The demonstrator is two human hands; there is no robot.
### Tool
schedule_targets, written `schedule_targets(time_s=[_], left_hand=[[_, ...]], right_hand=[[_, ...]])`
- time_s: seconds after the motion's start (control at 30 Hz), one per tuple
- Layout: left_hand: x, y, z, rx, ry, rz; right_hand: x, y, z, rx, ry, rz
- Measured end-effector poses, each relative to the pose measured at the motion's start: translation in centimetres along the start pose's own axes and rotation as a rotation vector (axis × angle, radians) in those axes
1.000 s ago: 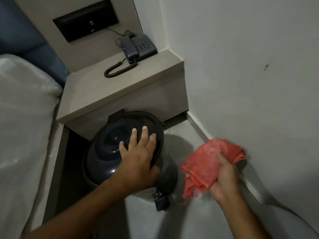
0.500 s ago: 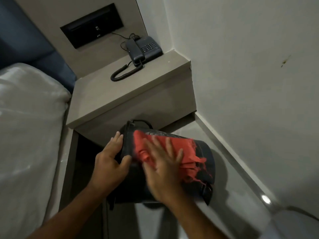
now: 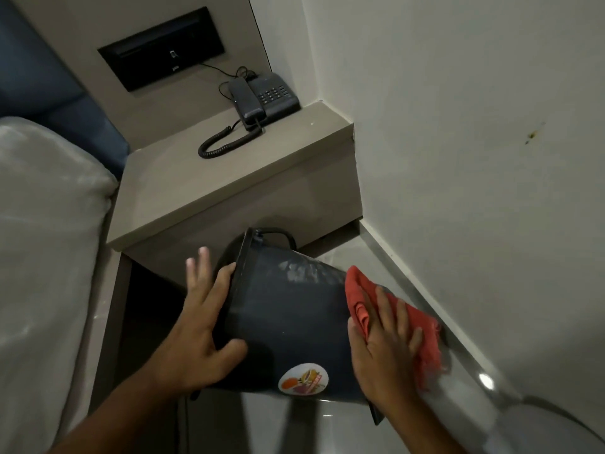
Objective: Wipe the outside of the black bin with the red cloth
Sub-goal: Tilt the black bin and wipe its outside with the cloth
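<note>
Black bin (image 3: 288,322) tipped sideways, lower centre of frame. Left hand (image 3: 196,326) open, fingers spread across its rim; right hand (image 3: 383,348) flat, pressing red cloth (image 3: 355,288) against its bottom end.

Black bin (image 3: 288,322), pale grey dusty smear on upper side. White oval sticker (image 3: 303,378) on it, printed in orange, red and yellow; design too small to make out. Red cloth (image 3: 422,326), plain. Dark grey phone (image 3: 271,95), black coiled cord (image 3: 226,142). Beige nightstand (image 3: 203,178), plain. Black panel (image 3: 162,49) in beige backboard (image 3: 183,103). Off-white wall (image 3: 458,126), small brown-yellow speck (image 3: 531,137). White bedding (image 3: 42,224). Blue headboard (image 3: 39,77). Glossy grey floor (image 3: 327,430).
</note>
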State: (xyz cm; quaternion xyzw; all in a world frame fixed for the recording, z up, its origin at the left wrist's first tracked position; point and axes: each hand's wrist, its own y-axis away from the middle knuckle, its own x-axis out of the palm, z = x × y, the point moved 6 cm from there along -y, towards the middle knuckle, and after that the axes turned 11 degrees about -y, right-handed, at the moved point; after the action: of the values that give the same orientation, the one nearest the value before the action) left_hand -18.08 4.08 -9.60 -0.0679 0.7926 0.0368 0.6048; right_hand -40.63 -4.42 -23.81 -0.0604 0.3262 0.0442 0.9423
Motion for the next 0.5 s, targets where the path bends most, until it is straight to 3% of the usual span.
schedule_targets(time_s=[0.1,0.23,0.33,0.4,0.5], left_hand=[[0.7,0.2,1.2,-0.163,0.087,0.039],[0.7,0.3,0.4,-0.078,0.041,0.019],[1.0,0.0,-0.8,-0.014,0.007,0.021],[0.9,-0.1,-1.2,0.007,-0.010,0.009],[0.7,0.1,-0.3,-0.040,0.029,-0.018]], right_hand=[[0.4,0.2,0.2,-0.009,0.001,0.014],[0.9,-1.1,1.1,0.190,-0.053,0.043],[1.3,-1.7,7.9,-0.030,-0.191,-0.004],[2.2,0.7,10.9,-0.258,-0.173,0.062],[3.4,4.9,7.6,-0.478,-0.036,0.168]])
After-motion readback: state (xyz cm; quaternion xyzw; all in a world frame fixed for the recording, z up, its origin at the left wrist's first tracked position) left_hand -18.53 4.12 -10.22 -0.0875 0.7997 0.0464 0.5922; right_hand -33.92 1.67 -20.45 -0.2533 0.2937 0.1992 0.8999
